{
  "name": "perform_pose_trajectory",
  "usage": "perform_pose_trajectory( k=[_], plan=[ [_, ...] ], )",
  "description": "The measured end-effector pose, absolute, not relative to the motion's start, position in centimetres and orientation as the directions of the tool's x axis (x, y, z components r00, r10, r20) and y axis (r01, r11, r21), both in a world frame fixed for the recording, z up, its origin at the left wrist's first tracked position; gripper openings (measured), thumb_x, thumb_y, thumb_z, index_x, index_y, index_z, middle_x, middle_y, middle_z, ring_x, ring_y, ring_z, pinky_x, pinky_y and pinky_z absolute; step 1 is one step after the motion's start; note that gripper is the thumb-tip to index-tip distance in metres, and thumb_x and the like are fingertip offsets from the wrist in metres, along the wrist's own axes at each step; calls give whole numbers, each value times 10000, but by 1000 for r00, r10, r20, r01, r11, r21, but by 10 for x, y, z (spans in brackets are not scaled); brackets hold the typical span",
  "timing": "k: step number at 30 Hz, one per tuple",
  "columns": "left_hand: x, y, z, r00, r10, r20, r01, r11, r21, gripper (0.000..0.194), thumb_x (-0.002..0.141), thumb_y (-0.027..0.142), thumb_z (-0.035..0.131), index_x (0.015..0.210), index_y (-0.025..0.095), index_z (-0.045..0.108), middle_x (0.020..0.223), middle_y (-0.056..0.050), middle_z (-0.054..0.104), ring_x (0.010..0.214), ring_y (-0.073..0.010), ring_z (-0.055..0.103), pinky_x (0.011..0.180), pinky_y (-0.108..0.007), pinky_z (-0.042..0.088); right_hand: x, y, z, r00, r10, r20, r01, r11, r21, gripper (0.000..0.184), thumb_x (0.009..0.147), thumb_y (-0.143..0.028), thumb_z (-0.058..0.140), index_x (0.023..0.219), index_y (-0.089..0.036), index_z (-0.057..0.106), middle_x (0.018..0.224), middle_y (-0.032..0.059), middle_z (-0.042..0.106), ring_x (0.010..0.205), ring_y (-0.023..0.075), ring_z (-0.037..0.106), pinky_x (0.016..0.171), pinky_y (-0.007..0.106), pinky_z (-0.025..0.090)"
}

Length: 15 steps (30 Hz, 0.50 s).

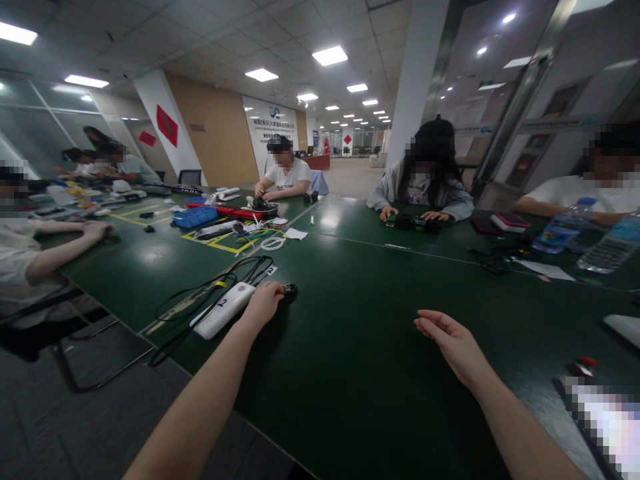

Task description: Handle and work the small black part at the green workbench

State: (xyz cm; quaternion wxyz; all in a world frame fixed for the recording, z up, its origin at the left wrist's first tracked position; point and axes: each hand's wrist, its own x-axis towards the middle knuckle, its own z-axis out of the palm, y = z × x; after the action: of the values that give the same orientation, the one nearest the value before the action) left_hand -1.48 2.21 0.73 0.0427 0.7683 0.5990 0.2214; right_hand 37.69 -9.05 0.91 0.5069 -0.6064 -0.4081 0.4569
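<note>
My left hand reaches out over the dark green table, fingers closed on a small black object at its fingertips. Just left of it lies a white power bank marked "2", with black cables looped beside it. My right hand hovers above the table to the right, palm turned inward, fingers loosely stretched, holding nothing.
Several other people sit round the table. One at the far centre handles black parts; another opposite touches dark devices. A blue tray, cables and yellow tape marks lie far left. Water bottles stand at right. A white object sits near right.
</note>
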Motion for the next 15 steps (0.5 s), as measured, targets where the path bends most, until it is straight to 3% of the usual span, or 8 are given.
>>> perform_pose_trajectory(
  k=[2, 7, 15],
  plan=[
    [-15, 22, 6, 156, 949, 274, 893, -254, 371, 48, 747, 185, 490, 781, 184, 523, 849, -43, 578, 805, -173, 546, 752, -283, 420, 378, -90, 7, 244, 961, -132, 33, -144, -989, 311, 658, -369, 655, 937, -233, 638, 916, 45, 672, 953, 244, 587, 841, 382, 455],
    [-14, 23, 1, 99, 966, 238, 841, -209, 500, 290, 701, 256, 571, 968, 174, 492, 869, -38, 584, 750, -151, 561, 702, -269, 449, 379, -89, 6, 237, 963, -127, 36, -140, -990, 312, 659, -372, 656, 942, -242, 638, 918, 41, 671, 950, 242, 587, 843, 386, 457],
    [-10, 24, 4, 97, 958, 268, 860, -216, 462, 224, 720, 325, 555, 897, 193, 593, 879, -39, 597, 746, -148, 562, 701, -254, 445, 377, -89, 7, 249, 959, -137, 24, -148, -989, 314, 648, -369, 666, 931, -237, 638, 910, 43, 669, 951, 246, 587, 844, 385, 459]
  ],
)
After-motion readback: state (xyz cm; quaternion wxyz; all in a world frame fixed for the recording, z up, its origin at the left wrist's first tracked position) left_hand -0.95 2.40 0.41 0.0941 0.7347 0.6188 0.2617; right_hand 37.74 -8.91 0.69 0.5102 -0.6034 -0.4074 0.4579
